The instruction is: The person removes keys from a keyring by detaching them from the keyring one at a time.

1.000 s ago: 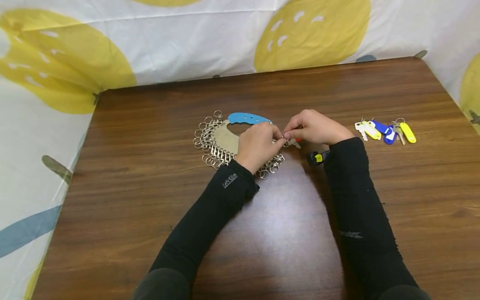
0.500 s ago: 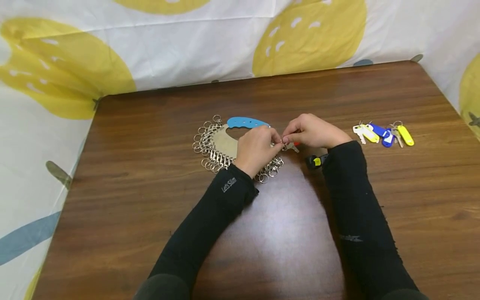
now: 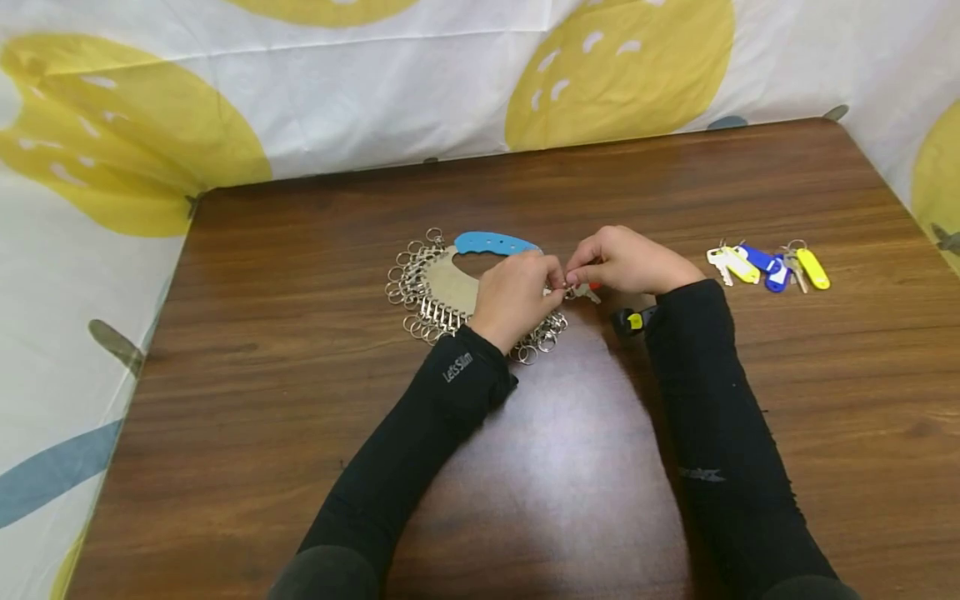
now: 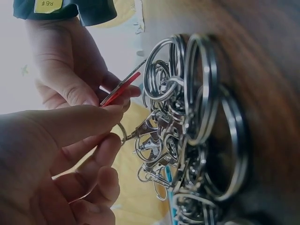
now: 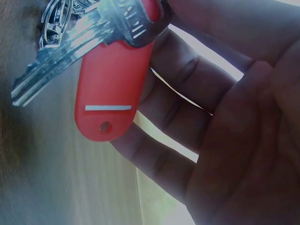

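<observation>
In the head view, my left hand (image 3: 513, 296) is over the right side of a crescent-shaped metal key holder (image 3: 450, 283) with a blue handle (image 3: 491, 242). Its thumb and fingertips pinch a split ring (image 4: 123, 133) on one of the holder's clasps. Fingertip to fingertip with it, my right hand (image 3: 626, 257) pinches a silver key (image 5: 65, 51) and a red key tag (image 5: 112, 79) near their top ends. Both hang together, the key lying across the tag. How they join the ring is hidden by the fingers.
Several keys with yellow tags (image 3: 812, 267) and blue tags (image 3: 759, 257) lie on the wooden table (image 3: 262, 400) to the right. More split rings (image 4: 201, 89) crowd the holder's edge. A patterned cloth (image 3: 390, 92) stands behind the table.
The view has tipped slightly, so everything sits a little lower than a second ago. Both hands keep the same pinch, with barely any finger movement visible.
</observation>
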`<state>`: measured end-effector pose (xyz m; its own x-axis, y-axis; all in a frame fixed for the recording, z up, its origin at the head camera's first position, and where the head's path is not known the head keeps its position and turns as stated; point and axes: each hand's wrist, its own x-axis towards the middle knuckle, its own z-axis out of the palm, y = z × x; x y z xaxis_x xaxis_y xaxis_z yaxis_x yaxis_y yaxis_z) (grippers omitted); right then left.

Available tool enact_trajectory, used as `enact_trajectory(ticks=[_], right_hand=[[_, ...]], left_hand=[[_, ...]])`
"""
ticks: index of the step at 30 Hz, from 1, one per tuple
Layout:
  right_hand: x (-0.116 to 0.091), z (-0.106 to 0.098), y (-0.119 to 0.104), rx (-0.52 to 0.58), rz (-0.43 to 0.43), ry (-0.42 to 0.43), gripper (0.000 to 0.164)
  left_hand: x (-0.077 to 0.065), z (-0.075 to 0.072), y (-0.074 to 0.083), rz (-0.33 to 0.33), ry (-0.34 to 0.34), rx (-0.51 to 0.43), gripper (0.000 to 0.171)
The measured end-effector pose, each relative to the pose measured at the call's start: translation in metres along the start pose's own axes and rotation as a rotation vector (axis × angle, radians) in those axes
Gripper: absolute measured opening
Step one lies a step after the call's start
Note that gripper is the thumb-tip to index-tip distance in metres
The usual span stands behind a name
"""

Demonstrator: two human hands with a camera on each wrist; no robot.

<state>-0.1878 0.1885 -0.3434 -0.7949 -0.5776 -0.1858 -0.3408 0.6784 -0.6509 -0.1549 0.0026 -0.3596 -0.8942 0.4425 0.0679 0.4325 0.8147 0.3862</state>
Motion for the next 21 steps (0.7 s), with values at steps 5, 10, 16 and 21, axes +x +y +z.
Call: enact_trajectory(ticks=[5, 10, 16, 21], right_hand=[[-0.0007, -0.0001, -0.0008, -0.011, 0.014, 0.004, 0.017], [-0.0014, -0.0012, -0.0017, -0.005, 0.007, 0.011, 0.018], [-0.0011, -0.0008, -0.002, 0.005, 0.01, 0.013, 0.017], [-0.0011, -0.0005, -0.0022, -0.001, 0.01, 0.007, 0.017]], left_hand=[[0.0012, 0.001, 0.0005, -0.021, -0.005, -0.011, 0.014], [0.0019, -0.0004, 0.0014, -0.052, 0.013, -0.043, 0.023], [0.0019, 0.0001, 0.0009, -0.085, 0.022, -0.071, 0.018], [0.0017, -0.0007, 0.0015, -0.079, 0.003, -0.06, 0.013]])
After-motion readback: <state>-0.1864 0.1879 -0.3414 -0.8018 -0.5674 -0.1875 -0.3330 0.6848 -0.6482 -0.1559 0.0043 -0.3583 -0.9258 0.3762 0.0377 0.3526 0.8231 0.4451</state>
